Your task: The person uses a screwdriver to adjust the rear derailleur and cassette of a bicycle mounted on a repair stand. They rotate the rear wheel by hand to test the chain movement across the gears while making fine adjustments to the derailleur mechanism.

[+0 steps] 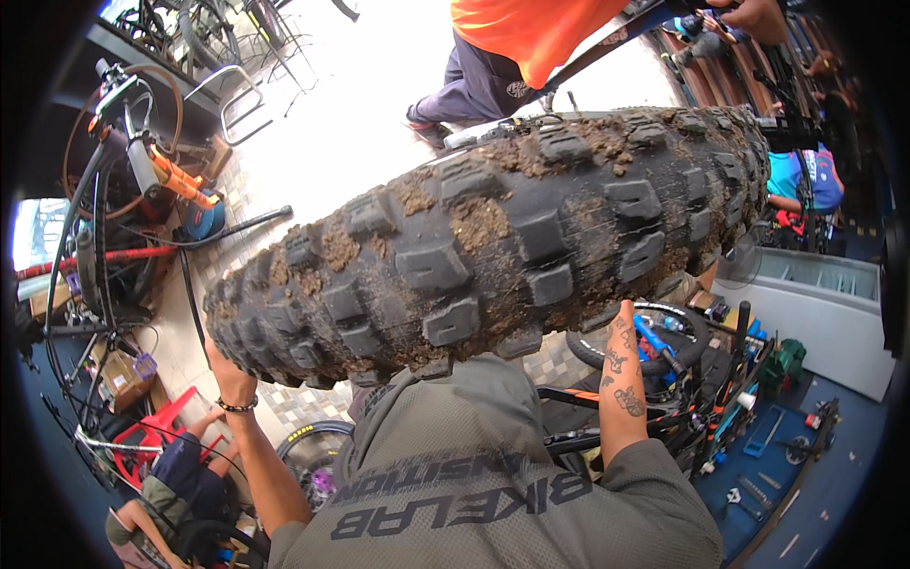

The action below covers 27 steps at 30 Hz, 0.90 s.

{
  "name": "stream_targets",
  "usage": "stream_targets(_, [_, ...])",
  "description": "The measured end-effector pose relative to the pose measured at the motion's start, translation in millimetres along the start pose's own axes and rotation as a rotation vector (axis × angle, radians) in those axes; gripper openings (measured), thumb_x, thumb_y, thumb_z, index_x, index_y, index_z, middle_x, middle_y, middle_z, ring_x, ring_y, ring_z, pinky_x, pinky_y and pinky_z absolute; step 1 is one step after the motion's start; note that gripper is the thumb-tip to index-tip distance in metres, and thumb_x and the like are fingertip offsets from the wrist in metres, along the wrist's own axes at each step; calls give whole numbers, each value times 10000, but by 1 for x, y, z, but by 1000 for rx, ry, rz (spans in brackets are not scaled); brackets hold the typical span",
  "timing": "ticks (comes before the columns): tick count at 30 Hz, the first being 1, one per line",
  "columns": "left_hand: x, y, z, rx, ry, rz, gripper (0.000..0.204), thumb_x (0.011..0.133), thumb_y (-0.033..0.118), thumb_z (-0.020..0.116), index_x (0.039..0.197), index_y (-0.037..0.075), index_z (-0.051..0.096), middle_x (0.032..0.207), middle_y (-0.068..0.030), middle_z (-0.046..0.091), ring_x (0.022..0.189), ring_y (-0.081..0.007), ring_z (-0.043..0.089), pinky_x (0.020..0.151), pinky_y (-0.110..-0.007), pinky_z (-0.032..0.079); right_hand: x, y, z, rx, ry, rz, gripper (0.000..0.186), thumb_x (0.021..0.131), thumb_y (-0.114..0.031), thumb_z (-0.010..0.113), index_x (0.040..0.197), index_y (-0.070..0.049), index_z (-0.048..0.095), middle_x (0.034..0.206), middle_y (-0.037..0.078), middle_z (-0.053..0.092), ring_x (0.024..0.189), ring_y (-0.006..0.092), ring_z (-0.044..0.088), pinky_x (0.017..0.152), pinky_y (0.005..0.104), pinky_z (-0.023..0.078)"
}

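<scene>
A bicycle wheel with a thick, knobbly black tyre fills the middle of the view, raised in front of my chest and tilted up to the right. Brown mud cakes the gaps between its tread blocks. My left hand, with a dark bracelet at its wrist, grips the wheel's left end; its fingertips are hidden behind the tyre. At the underside on the right, my right hand holds the wheel, most of its fingers out of sight. The rim and spokes are largely covered by the tyre.
A person in an orange shirt stands just beyond the wheel. Bicycle frames crowd the left, above a seated person near a red chair. A blue mat with tools lies at right, beside a partly assembled bicycle.
</scene>
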<state>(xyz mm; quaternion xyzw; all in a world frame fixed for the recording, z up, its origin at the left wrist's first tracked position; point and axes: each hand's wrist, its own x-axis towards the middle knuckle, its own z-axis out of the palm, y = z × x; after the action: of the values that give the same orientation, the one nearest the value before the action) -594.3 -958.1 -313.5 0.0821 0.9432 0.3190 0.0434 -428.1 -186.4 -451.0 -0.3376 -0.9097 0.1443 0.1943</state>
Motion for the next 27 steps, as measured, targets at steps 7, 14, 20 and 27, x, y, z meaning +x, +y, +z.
stream_targets(7, [-64, -56, 37, 77, 247, -41, 649, 1015, 319, 738, 1491, -61, 513, 1435, -218, 602, 1335, -378, 575, 1158, -442, 405, -15, 15, 13, 47, -35, -5, 373, 894, -119, 793, 1185, 83, 676, 1183, 257, 651, 1161, 439, 614, 1017, 472, 511])
stream_targets(14, [-115, -52, 67, -56, 464, -235, 577, 1007, 274, 735, 1439, -54, 539, 1340, -191, 654, 1223, -342, 625, 1074, -435, 456, -34, -19, 7, 54, -60, -1, 381, 928, -119, 805, 1227, 60, 654, 1210, 223, 636, 1124, 376, 635, 975, 430, 534])
stream_targets(20, [-99, -5, 94, 40, 491, -289, 439, 973, 246, 747, 1315, 0, 625, 1198, -178, 695, 1069, -343, 675, 941, -448, 526, -42, -33, 6, 19, -26, -29, 391, 956, -119, 816, 1264, 40, 635, 1233, 194, 623, 1091, 322, 652, 938, 394, 553])
stream_targets(27, [-95, 184, 174, -5, -15, -70, 282, 934, 214, 760, 1169, 62, 724, 1034, -163, 744, 890, -343, 732, 784, -464, 608, -60, -31, -1, 623, -245, 56, 623, 894, -299, 905, 1315, 34, 589, 1351, 264, 537, 1209, 429, 609, 1029, 494, 530])
